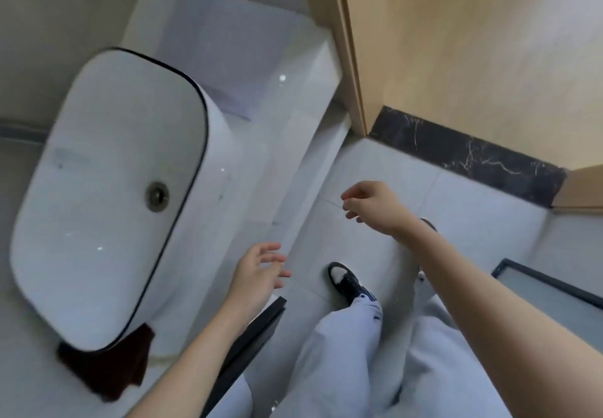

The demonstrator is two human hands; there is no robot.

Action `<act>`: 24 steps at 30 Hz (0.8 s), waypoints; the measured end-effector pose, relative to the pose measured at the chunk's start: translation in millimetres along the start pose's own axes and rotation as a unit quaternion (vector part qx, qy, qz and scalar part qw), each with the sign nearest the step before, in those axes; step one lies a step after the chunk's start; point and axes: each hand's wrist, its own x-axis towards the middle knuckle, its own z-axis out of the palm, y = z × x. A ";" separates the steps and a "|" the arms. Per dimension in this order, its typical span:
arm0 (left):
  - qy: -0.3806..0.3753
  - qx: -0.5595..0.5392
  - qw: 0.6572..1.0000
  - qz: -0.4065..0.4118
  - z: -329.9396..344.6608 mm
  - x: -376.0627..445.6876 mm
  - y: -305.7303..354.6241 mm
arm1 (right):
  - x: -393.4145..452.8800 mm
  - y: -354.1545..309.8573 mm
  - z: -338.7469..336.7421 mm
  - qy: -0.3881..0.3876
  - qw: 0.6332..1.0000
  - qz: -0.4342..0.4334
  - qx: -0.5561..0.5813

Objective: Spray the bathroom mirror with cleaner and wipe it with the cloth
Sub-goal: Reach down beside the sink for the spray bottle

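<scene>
A dark brown cloth [104, 368] lies crumpled on the white counter, partly tucked under the near end of the white basin [107, 189]. My left hand [257, 270] hovers over the counter's front edge with its fingers spread and nothing in it. My right hand [375, 205] is out over the floor, farther right, its fingers loosely curled and holding nothing. No mirror and no spray bottle are in view. The whole view is blurred.
The white counter [267, 156] runs along the left, with a black-edged panel [251, 336] below its front. A wooden door frame [352, 58] and a dark marble threshold [463, 153] stand to the right. My legs and a black-and-white shoe [346, 280] are on the grey tiled floor.
</scene>
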 end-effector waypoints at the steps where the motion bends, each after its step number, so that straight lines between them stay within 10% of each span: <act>1: -0.001 0.013 1.000 0.008 4.9 18.2 -4.8 | 10.9 18.1 7.0 0.003 1.000 0.000 -0.002; 10: -0.016 0.081 0.993 0.085 88.0 174.1 -78.4 | 150.2 134.6 62.7 -0.029 0.996 -0.082 -0.010; 24: 0.283 -0.231 0.917 0.157 102.1 363.4 -78.6 | 343.1 85.3 121.0 -0.085 0.956 -0.269 0.083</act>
